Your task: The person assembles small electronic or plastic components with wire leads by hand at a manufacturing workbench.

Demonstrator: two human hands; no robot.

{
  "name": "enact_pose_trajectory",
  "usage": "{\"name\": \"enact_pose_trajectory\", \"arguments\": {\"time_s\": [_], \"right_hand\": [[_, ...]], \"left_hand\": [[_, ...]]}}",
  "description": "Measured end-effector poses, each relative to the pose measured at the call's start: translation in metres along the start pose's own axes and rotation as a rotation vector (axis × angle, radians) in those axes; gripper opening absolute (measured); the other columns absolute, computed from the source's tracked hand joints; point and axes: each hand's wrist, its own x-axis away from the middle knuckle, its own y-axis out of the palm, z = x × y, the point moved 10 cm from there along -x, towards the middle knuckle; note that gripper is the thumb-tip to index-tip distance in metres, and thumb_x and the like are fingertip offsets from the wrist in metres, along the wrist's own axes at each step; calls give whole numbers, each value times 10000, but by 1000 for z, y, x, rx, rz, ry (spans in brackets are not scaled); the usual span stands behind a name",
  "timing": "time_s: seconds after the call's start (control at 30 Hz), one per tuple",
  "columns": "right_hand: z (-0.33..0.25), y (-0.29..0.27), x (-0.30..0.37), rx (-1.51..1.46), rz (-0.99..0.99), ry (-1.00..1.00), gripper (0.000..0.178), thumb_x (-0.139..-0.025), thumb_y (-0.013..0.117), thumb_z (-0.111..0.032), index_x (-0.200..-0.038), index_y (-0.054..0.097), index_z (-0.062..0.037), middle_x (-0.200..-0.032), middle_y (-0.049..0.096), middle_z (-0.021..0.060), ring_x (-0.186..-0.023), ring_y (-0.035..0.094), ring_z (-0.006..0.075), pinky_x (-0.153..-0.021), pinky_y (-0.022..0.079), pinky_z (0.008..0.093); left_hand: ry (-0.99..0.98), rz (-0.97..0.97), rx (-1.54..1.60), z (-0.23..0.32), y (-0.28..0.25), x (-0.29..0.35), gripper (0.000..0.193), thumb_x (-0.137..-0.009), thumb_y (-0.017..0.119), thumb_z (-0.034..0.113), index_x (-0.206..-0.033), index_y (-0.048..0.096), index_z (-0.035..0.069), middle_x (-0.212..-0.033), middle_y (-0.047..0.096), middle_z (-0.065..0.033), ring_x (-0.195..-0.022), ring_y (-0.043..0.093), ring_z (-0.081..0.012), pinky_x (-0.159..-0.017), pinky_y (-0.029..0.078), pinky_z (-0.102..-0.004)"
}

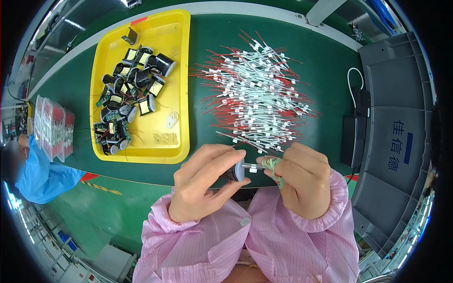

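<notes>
My left hand (205,181) pinches a small black cylindrical part with a round grey face (239,170) between thumb and fingers. Close on its right, my right hand (304,179) is closed on a thin white lead with a small white block (253,168) on it. The lead's left end meets the grey face; whether it goes into the part cannot be seen. A green patterned wrap covers a fingertip of my right hand. Beyond both hands lies a heap of similar leads (257,94), white in the middle with red wire ends.
A yellow tray (174,141) at the left holds several black cylindrical parts with circuit boards (115,101). Clear boxes (54,127) of leads stand farther left, near a person's blue sleeve (47,174). Right, a grey crate (394,94) stands beside a black device (353,141) with a white cable.
</notes>
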Motion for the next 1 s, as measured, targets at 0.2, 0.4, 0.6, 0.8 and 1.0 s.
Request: {"name": "enact_pose_trajectory", "arguments": {"time_s": [0.2, 0.4, 0.6, 0.8, 1.0], "right_hand": [[15, 3, -3, -18, 43, 70, 209, -598, 678, 38, -797, 617, 18, -637, 457, 68, -534, 468, 242, -470, 380, 347], [21, 24, -10, -246, -167, 29, 155, -625, 677, 12, -763, 610, -4, -653, 467, 63, -570, 447, 254, -508, 346, 367], [-10, 24, -9, 213, 42, -66, 145, -579, 670, -35, -693, 580, -23, -629, 423, 37, -571, 447, 207, -502, 313, 346], [-5, 29, -14, 71, 27, -204, 240, -527, 741, -43, -637, 528, -28, -569, 355, 10, -459, 314, 190, -473, 248, 348], [-13, 20, -13, 125, 130, -167, 220, -470, 686, -74, -644, 564, -16, -602, 393, 20, -528, 409, 186, -480, 286, 320]], "left_hand": [[-13, -22, 180, -7, -6, -1, 512, -692, 800, 42, -1160, 614, -53, -985, 631, -172, -855, 638, -235, -730, 516, -294], [-250, -20, 619, -41, -1, 12, 352, -772, 719, -17, -1106, 629, -80, -904, 630, -142, -775, 603, -164, -656, 465, -240], [-53, 181, 208, -24, -13, 9, 318, -739, 747, -6, -1036, 649, -64, -819, 629, -127, -687, 582, -154, -555, 424, -230], [-61, 97, 353, -28, -16, 2, 313, -722, 750, -20, -1015, 652, -73, -799, 628, -135, -649, 574, -158, -530, 415, -228], [-45, 118, 307, -26, -18, 1, 302, -715, 750, -33, -1002, 660, -70, -792, 631, -119, -654, 581, -161, -520, 413, -228]]}}
